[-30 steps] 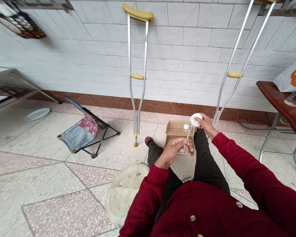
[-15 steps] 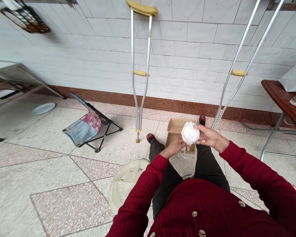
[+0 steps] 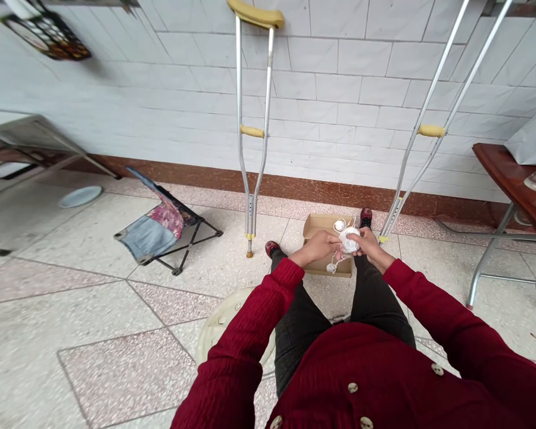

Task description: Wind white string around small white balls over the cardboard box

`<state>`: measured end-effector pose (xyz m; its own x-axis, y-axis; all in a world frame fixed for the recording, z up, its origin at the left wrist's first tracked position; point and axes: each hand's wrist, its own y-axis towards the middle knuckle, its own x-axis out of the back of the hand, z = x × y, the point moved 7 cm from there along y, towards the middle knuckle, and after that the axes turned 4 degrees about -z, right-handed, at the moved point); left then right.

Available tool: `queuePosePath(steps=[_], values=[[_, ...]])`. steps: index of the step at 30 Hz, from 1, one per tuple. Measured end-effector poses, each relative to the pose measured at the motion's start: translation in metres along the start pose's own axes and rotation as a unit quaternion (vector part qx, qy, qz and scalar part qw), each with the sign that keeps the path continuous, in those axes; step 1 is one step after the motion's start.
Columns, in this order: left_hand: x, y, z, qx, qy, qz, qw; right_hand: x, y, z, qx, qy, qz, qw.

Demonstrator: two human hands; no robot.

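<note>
Head view: the left hand [image 3: 317, 247] and right hand [image 3: 370, 244] are clenched round a white string ball [image 3: 349, 241] held between the fingers [image 3: 336, 241], over a cardboard box [image 3: 317, 224]; a smaller string ball [image 3: 339, 224] sits just beyond the fingertips.

White glazed tile wall [image 3: 339, 89] over a brown skirting band [image 3: 295, 189]; speckled terrazzo floor [image 3: 84, 316]. One aluminium crutch [image 3: 252, 131] and a second [image 3: 431, 130] lean on the tiles. Folding camp chair [image 3: 147, 238] to my left, dark red table [image 3: 504, 179] on metal legs to my right.
</note>
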<state>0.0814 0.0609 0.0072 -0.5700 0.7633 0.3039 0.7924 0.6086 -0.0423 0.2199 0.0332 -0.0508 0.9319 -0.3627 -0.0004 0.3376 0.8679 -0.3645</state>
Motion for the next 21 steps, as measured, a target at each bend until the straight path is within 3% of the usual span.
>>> queuePosePath(steps=[4,8,12,16,18,21], values=[[-0.001,-0.019,-0.005,0.018,-0.119,0.015,0.993,-0.004,0.017,0.018,0.018,0.073,-0.037,0.996],[0.0,-0.032,-0.009,0.022,-0.145,0.03,0.989,-0.002,0.024,0.036,-0.007,0.18,-0.058,0.982],[-0.006,-0.035,0.006,0.017,-0.106,0.04,0.993,-0.013,0.01,0.075,-0.018,0.261,0.038,0.964],[0.005,-0.028,0.023,-0.001,-0.033,-0.012,0.999,-0.026,-0.031,0.109,-0.035,0.205,0.179,0.962],[0.02,-0.022,0.024,-0.003,0.004,-0.058,0.998,-0.028,-0.052,0.104,-0.044,0.132,0.226,0.964],[0.044,-0.016,0.013,-0.012,0.045,-0.098,0.994,-0.025,-0.066,0.069,-0.059,0.012,0.237,0.97]])
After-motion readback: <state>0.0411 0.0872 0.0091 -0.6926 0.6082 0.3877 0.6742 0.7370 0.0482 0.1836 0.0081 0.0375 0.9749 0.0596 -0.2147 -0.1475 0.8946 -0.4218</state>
